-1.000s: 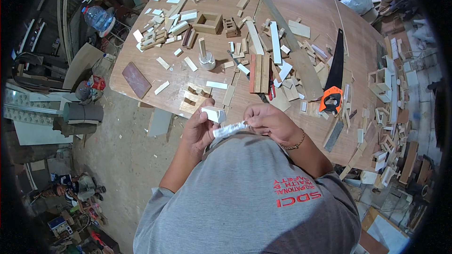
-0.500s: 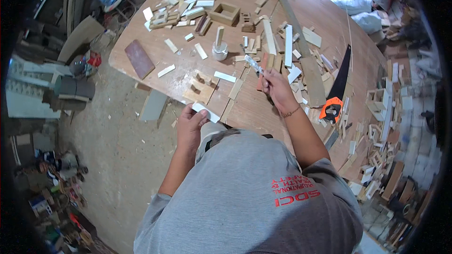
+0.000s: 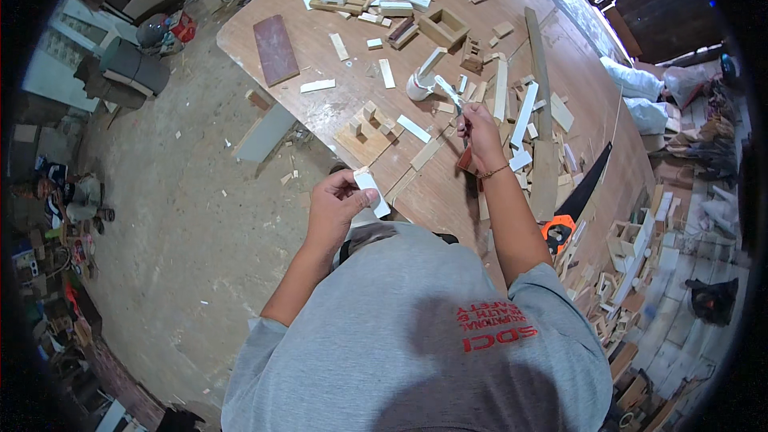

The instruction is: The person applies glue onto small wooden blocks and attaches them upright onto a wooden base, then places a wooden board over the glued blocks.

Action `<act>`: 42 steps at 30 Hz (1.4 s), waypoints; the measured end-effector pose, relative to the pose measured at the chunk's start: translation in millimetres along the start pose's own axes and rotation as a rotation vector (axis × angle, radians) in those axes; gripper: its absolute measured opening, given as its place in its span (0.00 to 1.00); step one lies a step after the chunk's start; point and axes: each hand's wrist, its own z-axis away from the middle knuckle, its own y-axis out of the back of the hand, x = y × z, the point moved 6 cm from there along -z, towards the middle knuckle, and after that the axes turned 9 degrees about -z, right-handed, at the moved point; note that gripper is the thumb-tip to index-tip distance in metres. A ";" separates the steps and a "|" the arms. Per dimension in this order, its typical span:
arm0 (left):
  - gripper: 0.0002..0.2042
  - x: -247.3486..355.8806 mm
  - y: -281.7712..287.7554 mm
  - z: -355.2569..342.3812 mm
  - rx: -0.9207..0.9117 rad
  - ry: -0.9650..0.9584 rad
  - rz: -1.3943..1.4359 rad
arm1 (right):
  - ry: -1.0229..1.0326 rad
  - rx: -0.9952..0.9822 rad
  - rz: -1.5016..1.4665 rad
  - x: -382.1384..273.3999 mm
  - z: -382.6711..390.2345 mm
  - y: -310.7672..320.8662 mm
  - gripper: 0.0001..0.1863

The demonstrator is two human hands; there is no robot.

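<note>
My left hand grips a small white wooden block above my body near the table's front edge, with a pale top end showing. My right hand, beyond it, is closed on a stick smeared with white paste, its coated end beside a white container that has a wooden stick standing in it. Between my hands and the container lie a plywood piece with small upright blocks and a loose white strip.
The table bears scattered offcuts, a maroon board, an open wooden box, a long plank and an orange-handled handsaw. A person is at the far left among clutter. White sacks lie beyond the table's right side.
My right hand moved forward, away from my left hand, carrying the coated stick toward the container. My left hand still holds the white block. The view has shifted, moving the table within it.
</note>
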 end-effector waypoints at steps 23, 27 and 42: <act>0.20 -15.0 -14.5 -7.6 -0.211 0.384 0.804 | 0.091 -0.125 -0.262 -18.8 83.4 -0.4 0.04; 0.17 -4.6 -18.6 -13.4 -0.196 0.212 0.437 | 0.075 -0.080 -0.262 -14.5 84.1 7.2 0.04; 0.13 -81.8 34.7 -86.7 0.062 -0.155 -0.693 | 0.159 0.057 -0.040 2.4 61.8 31.9 0.06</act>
